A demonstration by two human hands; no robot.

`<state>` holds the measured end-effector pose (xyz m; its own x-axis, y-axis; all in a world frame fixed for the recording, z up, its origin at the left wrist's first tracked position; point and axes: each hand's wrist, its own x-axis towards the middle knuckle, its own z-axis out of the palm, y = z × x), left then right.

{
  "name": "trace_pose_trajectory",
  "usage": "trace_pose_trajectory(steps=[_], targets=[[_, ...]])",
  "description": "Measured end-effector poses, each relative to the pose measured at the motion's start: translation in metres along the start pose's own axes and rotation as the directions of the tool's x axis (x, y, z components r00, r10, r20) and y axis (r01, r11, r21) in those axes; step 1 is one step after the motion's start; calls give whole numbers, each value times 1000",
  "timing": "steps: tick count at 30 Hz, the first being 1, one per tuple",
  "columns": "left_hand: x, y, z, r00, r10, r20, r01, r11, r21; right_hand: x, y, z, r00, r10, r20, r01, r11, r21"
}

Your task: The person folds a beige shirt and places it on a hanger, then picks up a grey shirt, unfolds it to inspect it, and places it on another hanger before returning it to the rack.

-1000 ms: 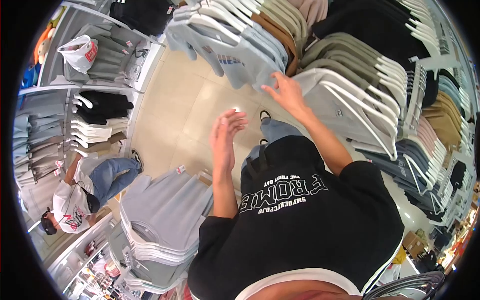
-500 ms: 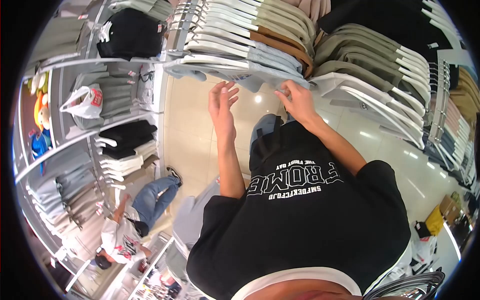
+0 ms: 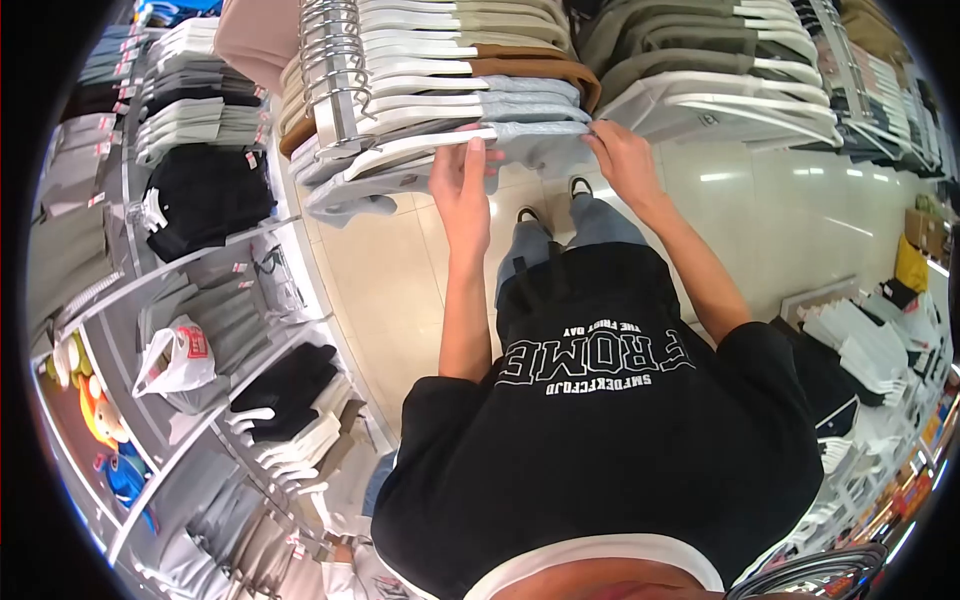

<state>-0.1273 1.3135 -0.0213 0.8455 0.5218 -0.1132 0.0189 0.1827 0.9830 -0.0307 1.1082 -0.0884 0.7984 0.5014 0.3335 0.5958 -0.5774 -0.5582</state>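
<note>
Light grey T-shirts on white hangers fill the near end of the rack in front of me. My left hand (image 3: 463, 190) is at the front grey T-shirt (image 3: 545, 150), thumb over its white hanger (image 3: 425, 146) and fingers curled at the cloth. At the other shoulder of this shirt, my right hand (image 3: 625, 165) pinches the fabric edge between thumb and fingers. The lower part of the shirt hangs mostly out of sight below the hangers.
Olive-grey garments (image 3: 690, 85) hang to the right on white hangers. At the left, shelves hold folded clothes, a white plastic bag (image 3: 178, 360) and plush toys (image 3: 100, 410). A metal rack bar (image 3: 343, 110) carries the hanger hooks. Stacked clothes (image 3: 860, 340) lie at the right.
Both hands, apart from the clothes or barely at them before, now grip the front grey T-shirt. My view has turned, and the other person at the left is mostly out of sight.
</note>
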Motion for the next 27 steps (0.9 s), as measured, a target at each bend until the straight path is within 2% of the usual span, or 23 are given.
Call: trace_pose_trajectory(steps=[4,7,13,18,24,27], targets=[[3,-6,0,999,46,-6,-46,999,16,-6,-8,-6,998,14,56,-10,997,-72],[3,-5,0,997,78,-27,-74,992,106,-14,5,-12,998,23,54,-17,994,-112],[-5,-3,17,997,68,-24,-69,997,-39,-33,41,-39,987,159,-26,-161,979,-129],[-10,0,22,998,61,-26,-63,997,-51,-44,56,-43,963,265,-48,-268,960,-81],[-13,3,28,999,36,-29,-38,996,-76,-44,72,-48,946,316,-77,-320,946,-51],[-10,2,28,998,35,-44,-38,997,-70,-47,73,-43,949,316,-22,-316,944,-95]])
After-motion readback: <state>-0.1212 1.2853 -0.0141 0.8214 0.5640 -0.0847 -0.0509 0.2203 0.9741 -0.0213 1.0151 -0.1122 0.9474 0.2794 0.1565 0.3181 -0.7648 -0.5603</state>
